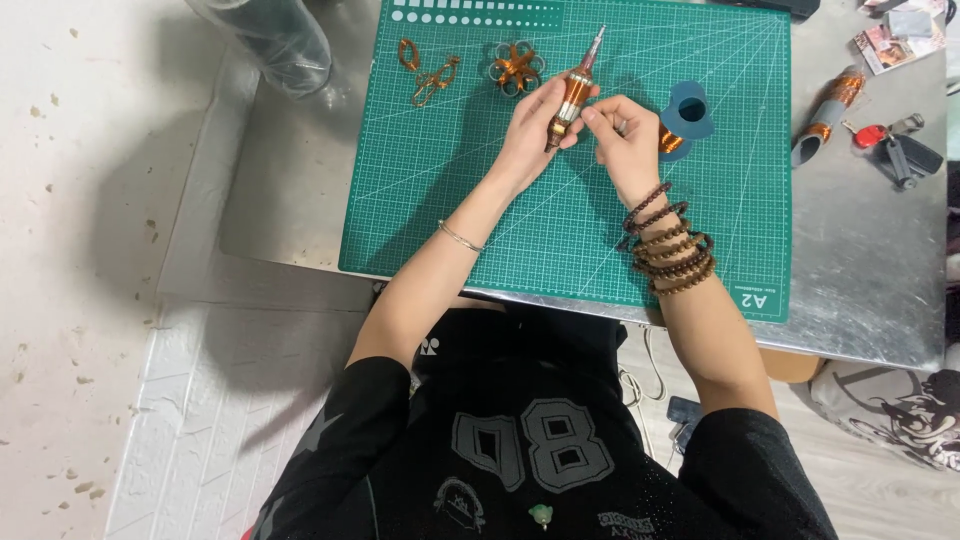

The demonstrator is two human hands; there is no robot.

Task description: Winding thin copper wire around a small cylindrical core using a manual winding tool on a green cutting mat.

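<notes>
Seen from above, we are working over a green cutting mat (480,200) lying on a grey metal table (860,270). Our left hand (535,125) is closing its fingers around a slim tool (574,90) wound with copper wire, holding it tilted above the upper middle of the mat, its metal tip pointing toward the mat's far edge. Our right hand (622,135) is sitting just beside the tool's lower end with fingertips pinched together; whether a strand of wire is lying between them we cannot tell. A thin bangle (460,237) is circling the left wrist, and stacked brown bead bracelets (670,250) are wrapping the right.

On the mat, a copper wire flower (516,68) is lying near the far edge, with a looped copper wire piece (428,72) to its left. A blue spool of copper wire (684,118) is resting at the mat's right side, partly behind the right hand. Off the mat's right edge we are seeing a grey roll with copper wire (826,115), a bunch of keys with a red tag (890,140) and small printed cards (895,40). A clear plastic bottle (270,40) is standing beyond the mat's left corner.
</notes>
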